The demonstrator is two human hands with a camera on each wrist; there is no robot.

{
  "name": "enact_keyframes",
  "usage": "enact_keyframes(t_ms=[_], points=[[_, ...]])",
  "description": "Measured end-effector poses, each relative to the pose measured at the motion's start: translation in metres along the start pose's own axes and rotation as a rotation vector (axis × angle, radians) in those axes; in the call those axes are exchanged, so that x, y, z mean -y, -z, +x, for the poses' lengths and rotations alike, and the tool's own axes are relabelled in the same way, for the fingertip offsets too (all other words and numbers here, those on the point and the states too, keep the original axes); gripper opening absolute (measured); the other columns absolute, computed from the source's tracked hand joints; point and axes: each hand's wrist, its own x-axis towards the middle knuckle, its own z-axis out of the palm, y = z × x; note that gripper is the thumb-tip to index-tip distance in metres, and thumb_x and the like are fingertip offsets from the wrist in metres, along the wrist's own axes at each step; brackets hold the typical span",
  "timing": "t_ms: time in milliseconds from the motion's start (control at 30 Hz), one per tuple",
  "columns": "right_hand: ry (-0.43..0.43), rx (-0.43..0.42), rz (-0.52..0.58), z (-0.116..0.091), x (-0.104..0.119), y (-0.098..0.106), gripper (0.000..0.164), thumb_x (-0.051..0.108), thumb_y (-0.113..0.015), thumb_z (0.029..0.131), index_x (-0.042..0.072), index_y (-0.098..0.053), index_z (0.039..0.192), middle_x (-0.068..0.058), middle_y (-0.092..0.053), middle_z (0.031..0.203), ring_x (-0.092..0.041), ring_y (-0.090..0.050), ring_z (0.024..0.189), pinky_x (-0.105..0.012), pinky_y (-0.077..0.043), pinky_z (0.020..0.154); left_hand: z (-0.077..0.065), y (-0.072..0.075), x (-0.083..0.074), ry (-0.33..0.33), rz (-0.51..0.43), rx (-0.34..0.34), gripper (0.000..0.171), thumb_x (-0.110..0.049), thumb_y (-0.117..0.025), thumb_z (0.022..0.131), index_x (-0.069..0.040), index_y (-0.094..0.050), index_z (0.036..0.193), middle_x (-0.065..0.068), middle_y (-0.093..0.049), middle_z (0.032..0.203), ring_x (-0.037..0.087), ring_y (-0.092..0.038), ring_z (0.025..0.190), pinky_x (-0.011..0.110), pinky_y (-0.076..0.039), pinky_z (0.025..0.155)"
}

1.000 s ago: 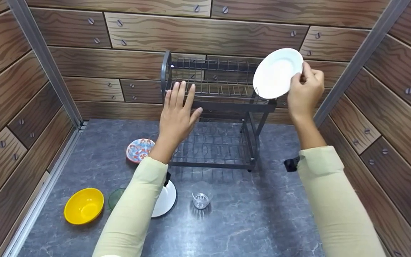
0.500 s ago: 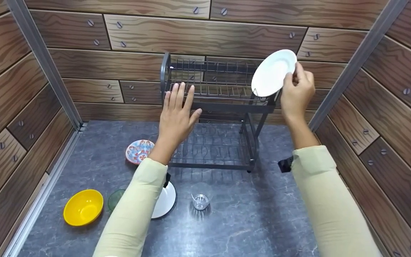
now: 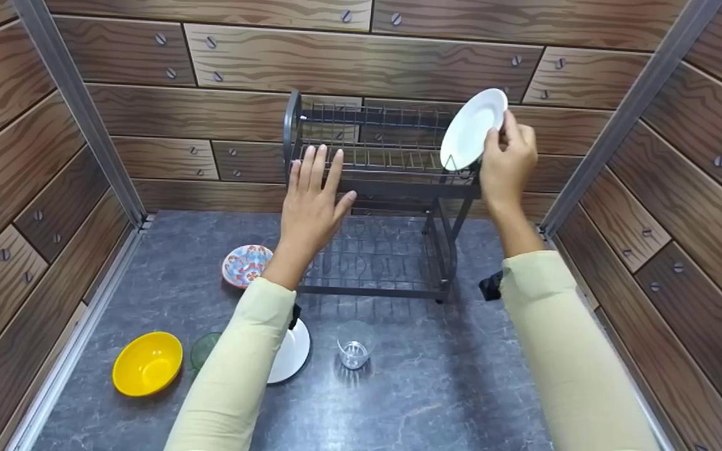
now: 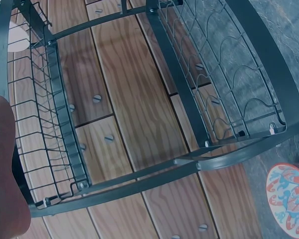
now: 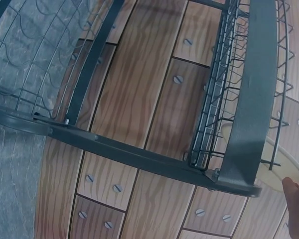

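A white plate (image 3: 472, 128), tilted up on edge, is pinched at its right rim by my right hand (image 3: 509, 161). Its lower edge sits at the right end of the top tier of a dark metal dish rack (image 3: 398, 186). My left hand (image 3: 312, 203) rests on the rack's front rail at the left, fingers spread and straight. In the right wrist view, part of the plate (image 5: 279, 169) shows behind the rack's rail, with my fingertips on its rim. The left wrist view shows the wire tiers of the rack (image 4: 45, 129) and a piece of my left hand (image 4: 5, 174).
On the grey floor to the left stand a yellow bowl (image 3: 148, 363), a green glass dish (image 3: 204, 348) partly behind my sleeve, and a patterned red-and-blue bowl (image 3: 245, 265). Another white plate (image 3: 292, 354) lies partly under my left arm. A clear glass (image 3: 354, 352) stands in front of the rack.
My right hand has moved left with the white plate, which has turned more edge-on and come in to the rack's right end. My left hand has stayed in place.
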Motion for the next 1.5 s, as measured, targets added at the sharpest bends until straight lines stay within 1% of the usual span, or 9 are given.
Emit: enact_keyframes(t_ms=[267, 367, 533, 700, 767, 833, 1000, 1267, 1500], points=[[0.027, 0.004, -0.025, -0.002, 0.000, -0.005, 0.036, 0.005, -0.058, 0.090, 0.000, -0.062, 0.125, -0.018, -0.058, 0.102, -0.023, -0.057, 0.093, -0.027, -0.047, 0.086, 0.002, 0.000, 0.001, -0.008, -0.003, -0.005, 0.068, -0.055, -0.026, 0.100, -0.022, -0.006, 0.155, 0.010, -0.006, 0.160, 0.026, 0.001, 0.147, 0.041, 0.006, 0.118], [0.037, 0.017, -0.035, -0.002, 0.000, -0.007, 0.037, 0.006, -0.057, 0.091, 0.000, -0.061, 0.127, -0.018, -0.058, 0.103, -0.024, -0.056, 0.094, -0.027, -0.046, 0.088, 0.001, 0.000, 0.002, -0.001, 0.001, -0.006, 0.068, -0.056, -0.025, 0.099, -0.022, -0.006, 0.155, 0.010, -0.007, 0.159, 0.025, 0.003, 0.147, 0.041, 0.006, 0.118], [0.080, 0.011, -0.036, -0.004, 0.000, -0.012, 0.037, 0.006, -0.058, 0.091, -0.002, -0.060, 0.127, -0.019, -0.058, 0.104, -0.025, -0.055, 0.096, -0.030, -0.045, 0.090, 0.000, -0.001, 0.003, 0.000, 0.003, -0.018, 0.069, -0.056, -0.025, 0.099, -0.021, -0.007, 0.155, 0.011, -0.009, 0.159, 0.025, 0.002, 0.148, 0.042, 0.005, 0.119], [0.131, -0.023, -0.086, -0.007, 0.001, -0.016, 0.035, 0.006, -0.057, 0.091, 0.001, -0.062, 0.125, -0.019, -0.057, 0.099, -0.028, -0.056, 0.091, -0.036, -0.047, 0.085, 0.000, 0.000, 0.003, -0.002, 0.001, -0.015, 0.068, -0.056, -0.025, 0.099, -0.021, -0.006, 0.155, 0.010, -0.007, 0.159, 0.025, 0.002, 0.147, 0.042, 0.004, 0.119], [0.139, -0.042, -0.104, -0.007, 0.001, -0.016, 0.035, 0.006, -0.056, 0.091, 0.002, -0.063, 0.124, -0.019, -0.057, 0.097, -0.028, -0.056, 0.089, -0.038, -0.047, 0.082, 0.000, 0.000, 0.004, -0.001, 0.003, -0.014, 0.068, -0.055, -0.025, 0.100, -0.021, -0.006, 0.155, 0.010, -0.007, 0.159, 0.025, 0.002, 0.147, 0.042, 0.004, 0.119], [0.140, -0.062, -0.104, -0.007, 0.001, -0.017, 0.034, 0.005, -0.056, 0.090, 0.002, -0.064, 0.123, -0.019, -0.057, 0.096, -0.029, -0.057, 0.089, -0.038, -0.047, 0.082, -0.001, 0.000, 0.004, -0.001, 0.002, -0.017, 0.068, -0.055, -0.026, 0.099, -0.021, -0.007, 0.155, 0.010, -0.008, 0.159, 0.025, 0.002, 0.147, 0.042, 0.004, 0.119], [0.127, -0.076, -0.129, -0.007, 0.001, -0.016, 0.034, 0.006, -0.054, 0.091, 0.002, -0.064, 0.123, -0.018, -0.057, 0.095, -0.029, -0.057, 0.090, -0.037, -0.047, 0.084, -0.001, 0.000, 0.004, 0.001, 0.003, -0.015, 0.068, -0.055, -0.026, 0.099, -0.021, -0.007, 0.155, 0.010, -0.008, 0.159, 0.025, 0.002, 0.148, 0.042, 0.004, 0.119], [0.115, -0.105, -0.144, -0.005, 0.003, -0.016, 0.034, 0.006, -0.053, 0.091, 0.002, -0.064, 0.123, -0.018, -0.056, 0.095, -0.030, -0.056, 0.089, -0.035, -0.048, 0.083, -0.001, 0.000, 0.003, -0.005, 0.001, -0.010, 0.068, -0.056, -0.025, 0.100, -0.022, -0.006, 0.155, 0.009, -0.007, 0.160, 0.025, 0.002, 0.148, 0.044, 0.000, 0.119], [0.105, -0.121, -0.151, -0.005, 0.001, -0.019, 0.034, 0.005, -0.053, 0.091, 0.003, -0.064, 0.124, -0.018, -0.055, 0.095, -0.030, -0.057, 0.088, -0.035, -0.049, 0.083, -0.001, 0.002, 0.001, -0.004, 0.001, 0.012, 0.068, -0.056, -0.025, 0.100, -0.022, -0.005, 0.155, 0.009, -0.007, 0.160, 0.024, 0.002, 0.148, 0.043, 0.003, 0.119]])
